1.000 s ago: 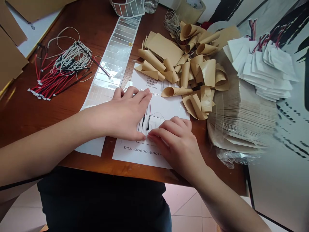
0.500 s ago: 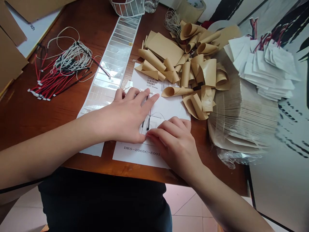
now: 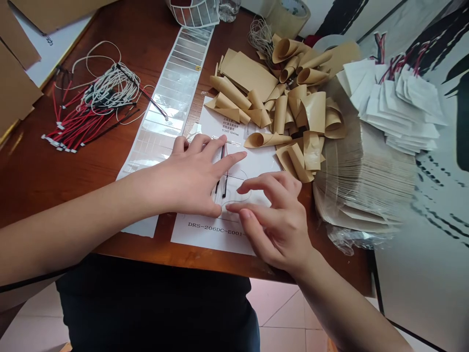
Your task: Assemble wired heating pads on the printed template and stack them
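Note:
My left hand lies spread on a printed white sheet, its fingers and thumb stretched out. It rests on the left part of the outline drawn there and hides some of it. Beside the thumb, a black-sleeved wire with a red lead runs along the sheet. A thin pale wire curves from there towards my right hand. The fingers of that hand are apart, one fingertip touching or just over the sheet near the pale wire. I see nothing held in it.
A bundle of red, black and white wires lies left of a label strip. Rolled brown paper pieces are heaped behind the sheet. Right of them stand stacked cards in plastic, with white packets on top and a tape roll farther back.
My right hand has opened from a pinch near the left thumb, its fingers spreading. The left index finger has stretched out to the right; the rest of that hand stays nearly in place.

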Tool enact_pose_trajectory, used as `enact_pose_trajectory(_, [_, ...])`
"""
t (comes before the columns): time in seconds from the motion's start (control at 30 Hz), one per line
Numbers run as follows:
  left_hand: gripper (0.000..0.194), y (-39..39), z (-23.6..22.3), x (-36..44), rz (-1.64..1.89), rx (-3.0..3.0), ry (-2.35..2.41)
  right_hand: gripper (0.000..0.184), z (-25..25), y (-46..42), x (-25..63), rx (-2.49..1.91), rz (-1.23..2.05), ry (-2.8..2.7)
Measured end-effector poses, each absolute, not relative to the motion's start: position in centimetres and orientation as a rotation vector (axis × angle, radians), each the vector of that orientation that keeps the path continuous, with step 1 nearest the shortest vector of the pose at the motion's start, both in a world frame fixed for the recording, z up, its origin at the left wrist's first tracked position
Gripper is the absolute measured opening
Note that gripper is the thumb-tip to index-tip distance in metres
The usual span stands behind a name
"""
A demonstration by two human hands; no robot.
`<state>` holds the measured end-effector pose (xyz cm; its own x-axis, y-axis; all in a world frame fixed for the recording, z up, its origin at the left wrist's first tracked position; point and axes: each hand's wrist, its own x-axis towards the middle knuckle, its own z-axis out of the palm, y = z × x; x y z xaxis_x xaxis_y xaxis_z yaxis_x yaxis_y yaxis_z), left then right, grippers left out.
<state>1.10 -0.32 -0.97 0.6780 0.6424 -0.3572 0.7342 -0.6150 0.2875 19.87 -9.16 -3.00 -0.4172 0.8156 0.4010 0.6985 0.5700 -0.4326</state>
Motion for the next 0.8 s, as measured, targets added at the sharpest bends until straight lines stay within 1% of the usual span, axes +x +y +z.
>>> enact_pose_trajectory(0.2, [0.106, -0.05, -0.91, 0.60, -0.320, 2.503, 1.033, 0.032, -3.32, -9.40, 19.79, -1.212, 0.319, -2.257])
enact_pose_trajectory(0.57, [0.100, 0.48, -0.34, 0.38, -0.407, 2.480, 0.999, 0.032, -3.43, -9.38, 19.99, -1.232, 0.305, -2.313])
enact_pose_trajectory(0.8, [0.107, 0.32, -0.45, 0.41, -0.398, 2.492, 1.003, 0.031, -3.45, -9.38, 19.99, -1.212, 0.297, -2.314])
